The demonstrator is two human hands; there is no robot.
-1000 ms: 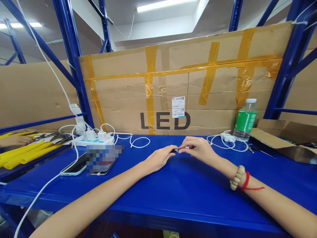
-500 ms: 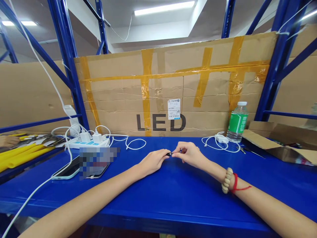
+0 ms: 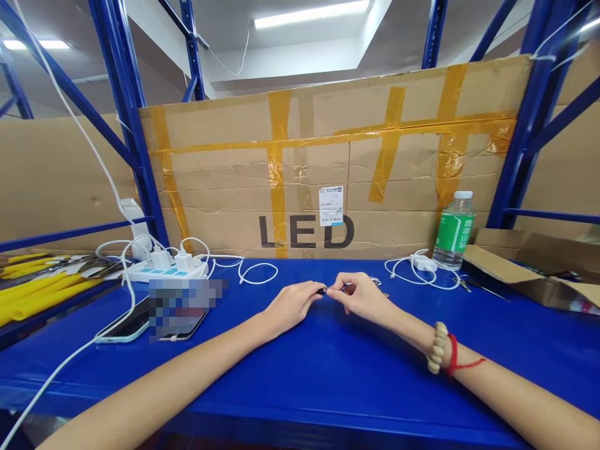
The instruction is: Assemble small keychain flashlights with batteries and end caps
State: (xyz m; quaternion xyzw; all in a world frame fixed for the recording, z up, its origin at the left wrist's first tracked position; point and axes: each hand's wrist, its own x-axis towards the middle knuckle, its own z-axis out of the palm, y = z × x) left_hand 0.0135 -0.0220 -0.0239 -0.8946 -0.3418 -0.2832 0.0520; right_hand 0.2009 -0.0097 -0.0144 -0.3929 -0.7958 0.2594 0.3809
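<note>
Well in from the front edge of the desk, the left hand, nearly closed, gripped a small dark piece; the right hand pinched its tip, seemingly fine handling whose next move called for steadiness.

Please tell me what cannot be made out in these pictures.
Head view:
- Small dark piece: mostly covered by the left hand and right hand.
- Phone nearer the hands: screen largely hidden by pixelation.
- Open box: right end cut off by the picture's edge.
- Shiny bits behind right hand: too small to identify.
</note>
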